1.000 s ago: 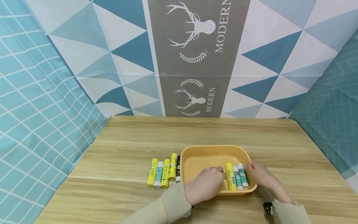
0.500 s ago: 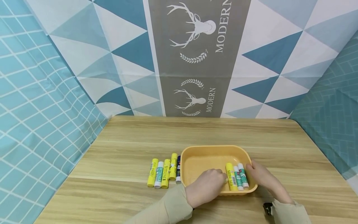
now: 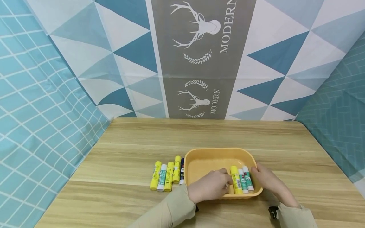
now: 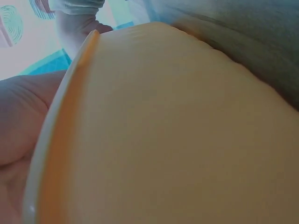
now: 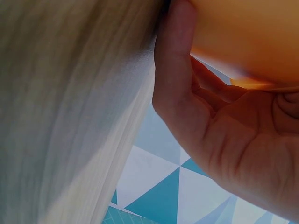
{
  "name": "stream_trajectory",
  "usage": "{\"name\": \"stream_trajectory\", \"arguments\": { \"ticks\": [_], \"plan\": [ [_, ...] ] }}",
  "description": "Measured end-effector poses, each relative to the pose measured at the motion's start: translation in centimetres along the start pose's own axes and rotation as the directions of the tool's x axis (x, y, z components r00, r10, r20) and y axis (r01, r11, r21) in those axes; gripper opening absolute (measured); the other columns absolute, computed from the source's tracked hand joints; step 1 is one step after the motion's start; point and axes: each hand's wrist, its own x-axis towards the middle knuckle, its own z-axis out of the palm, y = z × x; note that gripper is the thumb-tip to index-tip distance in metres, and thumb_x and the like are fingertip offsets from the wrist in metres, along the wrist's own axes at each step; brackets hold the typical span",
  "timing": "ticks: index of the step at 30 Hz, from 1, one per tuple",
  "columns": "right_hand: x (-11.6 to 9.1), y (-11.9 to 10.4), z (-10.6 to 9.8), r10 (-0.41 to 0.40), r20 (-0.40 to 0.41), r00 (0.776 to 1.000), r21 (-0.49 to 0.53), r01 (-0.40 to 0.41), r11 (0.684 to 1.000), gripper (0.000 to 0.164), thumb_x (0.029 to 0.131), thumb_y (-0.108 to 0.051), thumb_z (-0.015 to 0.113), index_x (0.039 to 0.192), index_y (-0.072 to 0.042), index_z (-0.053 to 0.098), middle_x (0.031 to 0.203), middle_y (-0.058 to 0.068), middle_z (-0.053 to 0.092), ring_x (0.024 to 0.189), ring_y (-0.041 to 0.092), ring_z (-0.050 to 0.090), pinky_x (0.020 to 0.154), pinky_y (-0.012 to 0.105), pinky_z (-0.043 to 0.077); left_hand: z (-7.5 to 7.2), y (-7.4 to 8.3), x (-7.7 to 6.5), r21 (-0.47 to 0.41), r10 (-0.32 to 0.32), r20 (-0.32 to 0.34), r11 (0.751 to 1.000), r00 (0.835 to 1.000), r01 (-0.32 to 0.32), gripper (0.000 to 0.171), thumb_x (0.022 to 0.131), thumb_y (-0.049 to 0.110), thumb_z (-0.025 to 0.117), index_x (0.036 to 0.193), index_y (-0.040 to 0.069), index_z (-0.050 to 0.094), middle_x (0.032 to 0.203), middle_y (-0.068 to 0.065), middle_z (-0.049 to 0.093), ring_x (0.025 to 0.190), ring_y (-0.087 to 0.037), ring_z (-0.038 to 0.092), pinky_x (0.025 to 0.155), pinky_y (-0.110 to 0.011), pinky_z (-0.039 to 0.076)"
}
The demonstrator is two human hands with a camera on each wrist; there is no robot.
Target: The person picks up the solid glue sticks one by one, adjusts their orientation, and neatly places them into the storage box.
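An orange-yellow plastic tray (image 3: 219,152) sits on the wooden table. Inside, at its right end, a yellow glue stick (image 3: 235,180) lies beside two white-and-green glue sticks (image 3: 247,178). My left hand (image 3: 209,186) reaches over the near rim into the tray, fingers bent downward just left of the yellow stick. Its fingertips are hidden from the head view, so I cannot tell whether they hold anything. My right hand (image 3: 268,180) grips the tray's right side. In the right wrist view, that hand (image 5: 224,121) has its fingers bent around the tray's outer wall (image 5: 252,37).
Left of the tray, several glue sticks lie side by side: yellow ones (image 3: 169,176), a white-and-green one (image 3: 161,177) and a dark blue one (image 3: 182,171) close against the tray's left wall. Patterned cloth (image 3: 196,63) hangs behind the table.
The left hand has shifted and turned slightly inside the tray, showing more of its finger side. The right hand, tray and glue sticks stay nearly where they were.
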Motion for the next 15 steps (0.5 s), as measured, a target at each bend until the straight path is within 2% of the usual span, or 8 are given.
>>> {"name": "stream_trajectory", "arguments": {
  "ticks": [3, 9, 15],
  "plan": [
    [0.0, 0.0, -0.1, 0.003, -0.001, 1.0, 0.002, -0.003, 1.0, 0.041, 0.097, -0.021, 0.028, 0.119, 0.012, 0.037, 0.093, 0.016, 0.056, 0.077, 0.018, 0.055, 0.059, 0.03, 0.047, -0.1, -0.2, 0.1, -0.029, 0.024, 0.02, 0.999, 0.999, -0.024, 0.018, 0.083, 0.014, 0.064, 0.1, 0.015, 0.068, 0.095, 0.005, 0.059, 0.076, 0.001, 0.052, 0.065, -0.009, 0.041],
    [-0.1, -0.1, -0.1, -0.006, -0.002, 1.0, 0.008, 0.006, 1.0, 0.039, 0.096, -0.02, 0.028, 0.116, 0.012, 0.038, 0.091, 0.015, 0.056, 0.076, 0.017, 0.055, 0.058, 0.03, 0.047, 0.3, -0.3, 0.3, -0.094, 0.064, 0.095, 0.994, 0.993, -0.055, 0.019, 0.091, 0.021, 0.055, 0.106, 0.016, 0.065, 0.102, 0.009, 0.061, 0.09, 0.004, 0.053, 0.076, -0.01, 0.042],
    [-0.2, -0.2, -0.1, -0.004, 0.002, 1.0, 0.022, 0.004, 1.0, 0.041, 0.096, -0.02, 0.028, 0.12, 0.013, 0.036, 0.091, 0.015, 0.056, 0.074, 0.017, 0.056, 0.057, 0.029, 0.048, 0.9, -0.1, 0.7, -0.106, 0.094, 0.15, 0.991, 0.984, -0.079, 0.022, 0.096, 0.021, 0.044, 0.098, 0.017, 0.065, 0.082, 0.012, 0.055, 0.074, 0.003, 0.048, 0.067, -0.009, 0.039]
  ]
}}
